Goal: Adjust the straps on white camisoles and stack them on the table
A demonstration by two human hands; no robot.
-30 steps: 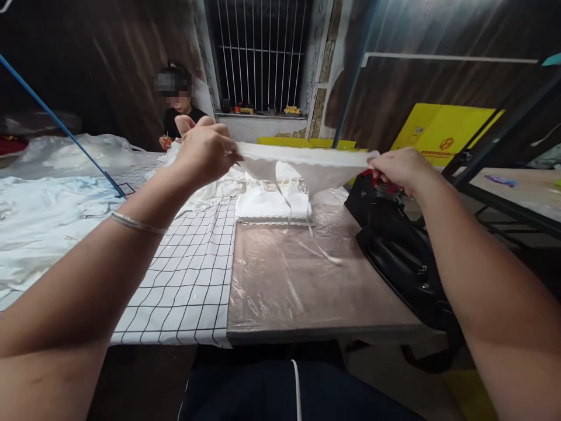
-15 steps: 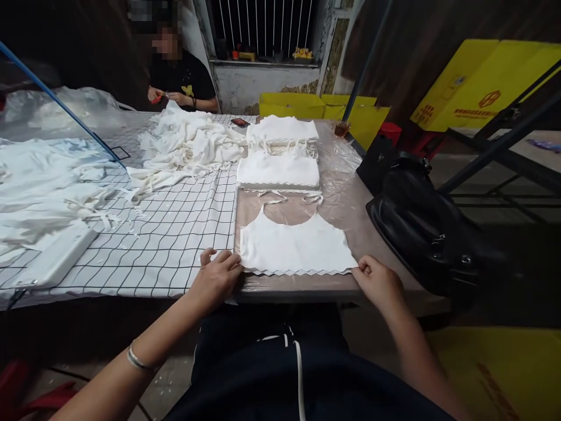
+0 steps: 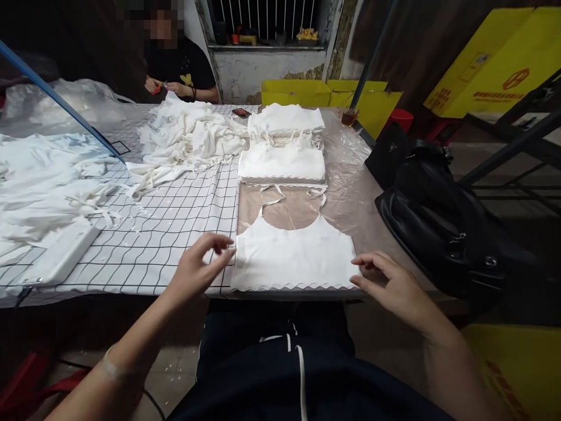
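A white camisole top (image 3: 293,260) lies flat on the brown table in front of me, its scalloped hem along the near edge and two thin straps pointing away. My left hand (image 3: 204,260) is beside its left side, thumb and fingers apart and holding nothing. At the lower right corner of the top is my right hand (image 3: 390,286), thumb and fingers parted around that edge; nothing is gripped. Just beyond the straps stands a stack of folded white tops (image 3: 283,161).
Loose white garments (image 3: 188,131) are heaped on the checked cloth (image 3: 175,234), with another pile (image 3: 44,181) at far left. A black bag (image 3: 438,228) sits on the right. A glass of brown drink (image 3: 349,116) stands behind. Across the table a person (image 3: 193,70) holds a small red tool.
Both hands have let go of the hem corners and opened. My left hand has moved left and up. The top now lies closer to the near table edge.
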